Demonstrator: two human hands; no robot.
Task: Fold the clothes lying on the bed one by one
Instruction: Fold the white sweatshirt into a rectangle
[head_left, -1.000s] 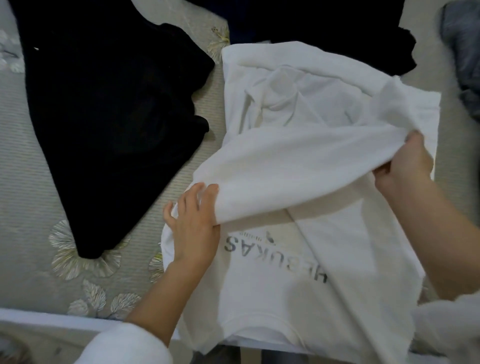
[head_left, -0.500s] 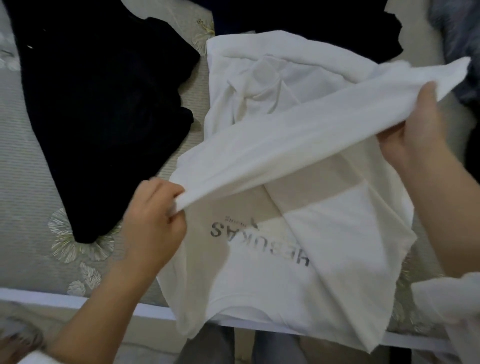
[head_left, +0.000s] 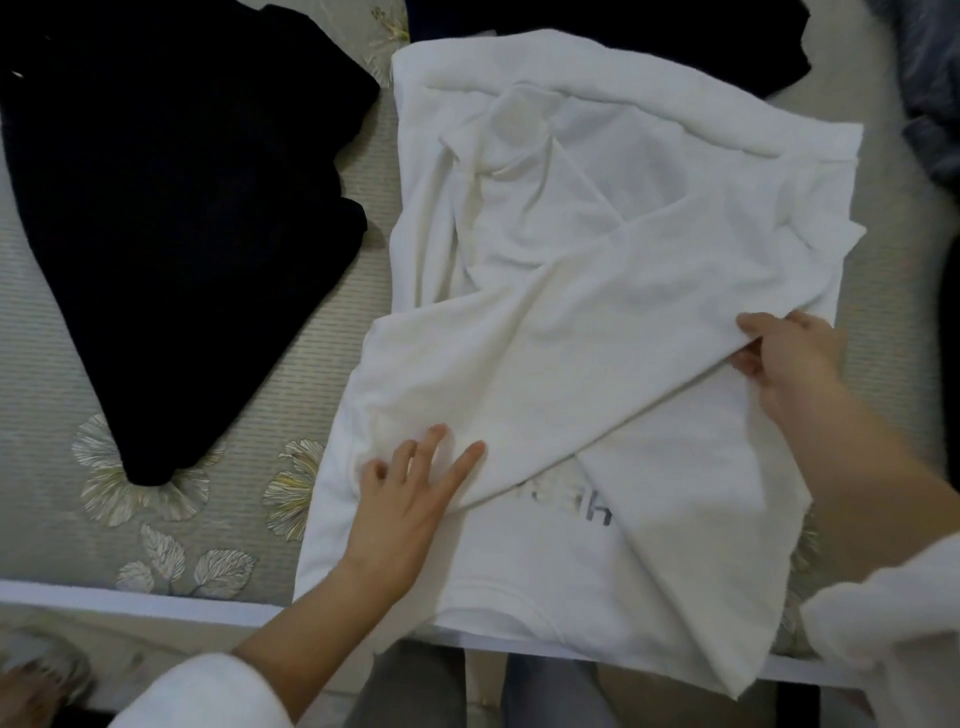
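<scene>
A white T-shirt (head_left: 597, 270) with grey lettering lies on the bed (head_left: 62, 519), its lower hem at the near edge. One fold of it lies diagonally across the lettering and covers most of it. My left hand (head_left: 410, 493) rests flat on the fold's lower left part, fingers spread. My right hand (head_left: 795, 358) pinches the fold's right edge between thumb and fingers. A black garment (head_left: 171, 218) lies spread to the left of the shirt.
Another dark garment (head_left: 623, 26) lies at the far edge behind the white shirt. A grey-blue cloth (head_left: 935, 104) sits at the far right. The bed's white front edge (head_left: 130, 605) runs along the bottom. My legs and a slipper show below it.
The fold that both hands held up in the air has come down onto the shirt. My left hand let go of its edge and now presses flat on it.
</scene>
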